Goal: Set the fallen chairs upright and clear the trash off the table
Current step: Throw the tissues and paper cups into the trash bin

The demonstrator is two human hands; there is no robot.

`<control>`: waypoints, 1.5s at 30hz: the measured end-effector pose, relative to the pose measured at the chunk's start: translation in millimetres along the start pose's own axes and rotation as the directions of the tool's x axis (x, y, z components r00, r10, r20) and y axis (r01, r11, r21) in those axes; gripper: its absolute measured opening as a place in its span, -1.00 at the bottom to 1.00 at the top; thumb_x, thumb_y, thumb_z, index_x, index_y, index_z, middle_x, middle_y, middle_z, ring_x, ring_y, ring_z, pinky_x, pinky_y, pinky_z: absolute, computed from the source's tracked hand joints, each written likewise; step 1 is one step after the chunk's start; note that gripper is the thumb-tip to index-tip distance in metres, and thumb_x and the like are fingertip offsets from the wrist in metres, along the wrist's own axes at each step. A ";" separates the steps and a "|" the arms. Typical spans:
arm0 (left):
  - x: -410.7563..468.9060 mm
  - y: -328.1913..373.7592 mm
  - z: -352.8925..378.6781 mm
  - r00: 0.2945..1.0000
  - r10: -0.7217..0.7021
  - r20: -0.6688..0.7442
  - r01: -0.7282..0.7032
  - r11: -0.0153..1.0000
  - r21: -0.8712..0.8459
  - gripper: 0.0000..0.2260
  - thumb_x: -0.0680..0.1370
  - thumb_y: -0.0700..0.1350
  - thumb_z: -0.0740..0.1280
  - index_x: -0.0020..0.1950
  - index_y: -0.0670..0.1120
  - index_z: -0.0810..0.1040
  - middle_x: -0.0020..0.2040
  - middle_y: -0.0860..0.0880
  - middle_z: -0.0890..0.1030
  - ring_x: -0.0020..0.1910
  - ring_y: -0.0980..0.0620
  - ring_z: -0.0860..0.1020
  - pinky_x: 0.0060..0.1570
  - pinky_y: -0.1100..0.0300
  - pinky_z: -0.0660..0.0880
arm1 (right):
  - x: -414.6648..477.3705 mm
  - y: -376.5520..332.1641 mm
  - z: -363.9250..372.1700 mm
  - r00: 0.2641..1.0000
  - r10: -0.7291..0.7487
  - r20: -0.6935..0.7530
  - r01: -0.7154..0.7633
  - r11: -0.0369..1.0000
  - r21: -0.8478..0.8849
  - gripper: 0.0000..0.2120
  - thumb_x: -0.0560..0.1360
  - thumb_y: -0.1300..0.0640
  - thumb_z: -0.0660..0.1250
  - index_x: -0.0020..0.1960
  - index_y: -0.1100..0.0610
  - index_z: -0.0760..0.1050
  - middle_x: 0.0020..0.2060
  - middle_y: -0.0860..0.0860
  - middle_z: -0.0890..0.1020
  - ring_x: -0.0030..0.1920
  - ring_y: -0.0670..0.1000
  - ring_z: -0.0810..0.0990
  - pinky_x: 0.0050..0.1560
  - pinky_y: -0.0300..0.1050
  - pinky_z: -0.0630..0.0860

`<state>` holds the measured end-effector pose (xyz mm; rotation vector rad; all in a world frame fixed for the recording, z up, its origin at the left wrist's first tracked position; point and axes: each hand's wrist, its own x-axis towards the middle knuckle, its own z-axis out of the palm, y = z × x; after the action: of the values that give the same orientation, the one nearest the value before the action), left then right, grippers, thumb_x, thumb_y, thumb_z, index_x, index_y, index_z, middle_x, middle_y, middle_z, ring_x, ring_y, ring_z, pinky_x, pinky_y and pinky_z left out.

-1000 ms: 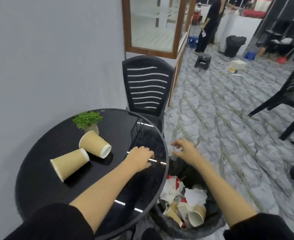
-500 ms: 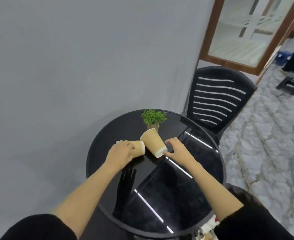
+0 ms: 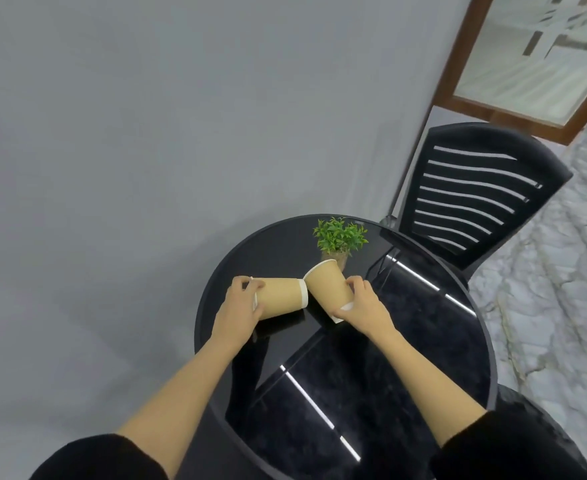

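On the round black bench (image 3: pixel 458 358), two toppled paper cups met rim to base at twelve o'clock: the left hand (image 3: pixel 238 308) clasped the left cup (image 3: pixel 280 297), lying three-to-nine, while the right hand (image 3: pixel 363 304) clasped the right cup (image 3: pixel 328 289), angled eleven-to-five.

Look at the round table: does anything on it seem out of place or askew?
Yes. Two paper cups lie tipped on their sides on the black table: the left cup in the left hand, the right cup in the right hand. The small plant stands upright.
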<state>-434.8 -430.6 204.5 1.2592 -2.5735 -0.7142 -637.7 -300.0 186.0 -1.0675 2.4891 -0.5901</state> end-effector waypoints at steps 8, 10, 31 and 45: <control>7.6 13.6 -0.4 0.999 0.050 0.010 -0.047 0.977 -0.208 -0.64 0.56 -0.23 0.22 0.35 -0.06 0.39 0.28 -0.09 0.50 0.19 -0.05 0.50 0.14 0.09 0.47 | -13.0 5.0 1.2 0.995 0.083 -0.050 -0.071 0.976 0.205 -0.34 0.33 0.11 0.43 0.34 0.12 0.21 0.24 0.11 0.38 0.00 0.03 0.39 -0.10 -0.09 0.40; 8.9 25.4 -1.0 0.991 0.129 0.023 -0.119 0.958 -0.261 -0.70 0.56 -0.24 0.22 0.27 -0.04 0.48 0.20 -0.09 0.56 0.04 0.02 0.52 0.02 0.18 0.47 | -20.7 11.9 -5.1 0.991 0.099 -0.094 -0.076 0.972 0.224 -0.33 0.33 0.11 0.43 0.35 0.11 0.21 0.25 0.10 0.37 0.03 0.03 0.40 -0.07 -0.09 0.41; -103.8 298.5 113.1 0.210 0.867 0.452 -0.886 0.364 -0.287 -0.80 0.56 -0.14 0.19 0.07 0.01 0.57 0.12 0.05 0.63 0.09 0.01 0.57 0.12 0.08 0.51 | -276.3 202.2 -118.5 0.568 0.677 -0.468 -0.576 0.733 0.363 -0.36 0.28 0.23 0.46 0.32 0.20 0.33 0.24 0.23 0.35 0.19 0.25 0.41 0.15 0.02 0.41; -112.9 306.0 138.8 0.166 0.802 0.574 -0.933 0.316 -0.171 -0.76 0.55 -0.10 0.27 0.21 0.00 0.53 0.19 -0.01 0.56 0.19 0.00 0.51 0.17 0.10 0.46 | -295.9 218.2 -122.5 0.673 0.643 -0.364 -0.568 0.765 0.302 -0.43 0.47 0.12 0.36 0.40 0.17 0.22 0.34 0.20 0.29 0.36 0.17 0.29 0.33 -0.03 0.29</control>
<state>-627.3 -135.2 241.3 -0.7963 -3.1908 -0.5239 -634.8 85.3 227.6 0.0353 2.8819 -0.8708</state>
